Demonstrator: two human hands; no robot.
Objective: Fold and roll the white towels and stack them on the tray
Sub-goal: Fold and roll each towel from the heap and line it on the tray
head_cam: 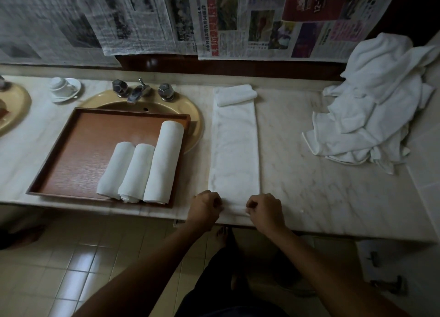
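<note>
L hand [206, 203] & R hand [263, 207] both curled, pinching near end of folded towel [234, 150].

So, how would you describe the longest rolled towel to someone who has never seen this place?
Find the brown tray lying over the sink on the marble counter. Three rolled white towels lie side by side in it. The one you want is the long roll at the right end of the row, against the tray's right wall; it reaches much farther back than the two short rolls.

both hands [234, 206] pinch the folded towel's [234, 150] near end; three rolls [142, 166] lie on the tray [71, 150].
</note>
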